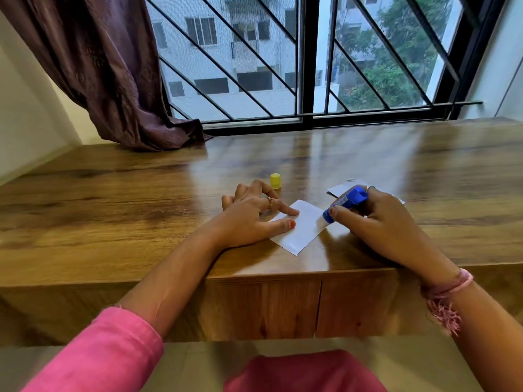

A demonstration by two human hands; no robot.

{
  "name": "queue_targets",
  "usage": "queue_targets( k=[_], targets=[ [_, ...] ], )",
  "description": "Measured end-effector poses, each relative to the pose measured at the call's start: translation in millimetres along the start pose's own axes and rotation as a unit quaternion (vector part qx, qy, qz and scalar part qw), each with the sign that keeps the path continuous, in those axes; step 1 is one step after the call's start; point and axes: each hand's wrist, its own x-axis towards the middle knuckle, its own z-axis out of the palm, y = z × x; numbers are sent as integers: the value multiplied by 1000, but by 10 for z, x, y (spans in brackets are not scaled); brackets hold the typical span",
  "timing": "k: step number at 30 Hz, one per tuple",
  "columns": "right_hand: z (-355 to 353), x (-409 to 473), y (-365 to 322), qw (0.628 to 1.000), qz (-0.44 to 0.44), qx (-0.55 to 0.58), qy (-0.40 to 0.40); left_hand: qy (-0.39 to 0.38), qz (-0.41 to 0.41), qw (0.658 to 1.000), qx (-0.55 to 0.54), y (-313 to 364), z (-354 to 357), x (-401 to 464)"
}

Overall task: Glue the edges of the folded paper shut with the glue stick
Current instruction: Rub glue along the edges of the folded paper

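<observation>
A small white folded paper (302,232) lies turned like a diamond on the wooden table (141,199), near its front edge. My left hand (252,219) rests on the paper's left part, thumb and index finger straight and pressing it flat. My right hand (379,219) grips a blue glue stick (346,203), tilted down to the left. Its white tip touches the paper's right edge. The yellow cap (275,181) of the glue stick stands upright on the table behind my left hand.
Another white paper (343,188) lies behind my right hand, partly hidden by it. A purple curtain (113,80) drapes onto the table's far left. A barred window (311,66) runs along the back edge.
</observation>
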Motion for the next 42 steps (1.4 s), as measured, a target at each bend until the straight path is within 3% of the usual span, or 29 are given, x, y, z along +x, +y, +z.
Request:
queue_targets(
  k=[4,9,14,18,23,28,33,37,42],
  targets=[
    [16,-47,-21,999,-12,27,-38,1,-1,1000,4,14,-7,-4],
    [16,-3,6,1000,9,-16,8,1,-3,1000,4,28,-14,-12],
    [24,-52,-44,999,-18,18,-28,3,-2,1000,4,31,-12,-10],
    [17,-12,-8,1000,-5,-9,2,1,-2,1000,3,23,-9,-8],
    [40,-74,-61,996,-44,39,-61,2,0,1000,11,15,-9,-3],
    [45,-45,-22,998,-43,33,-20,3,-2,1000,9,11,0,1],
    [53,-80,-49,992,-88,52,-80,4,1,1000,9,-8,4,5],
    [50,-54,-20,995,-85,31,-39,4,2,1000,9,-17,8,14],
    [50,-93,-81,985,-137,18,-104,-1,2,1000,16,-36,10,25]
  ],
)
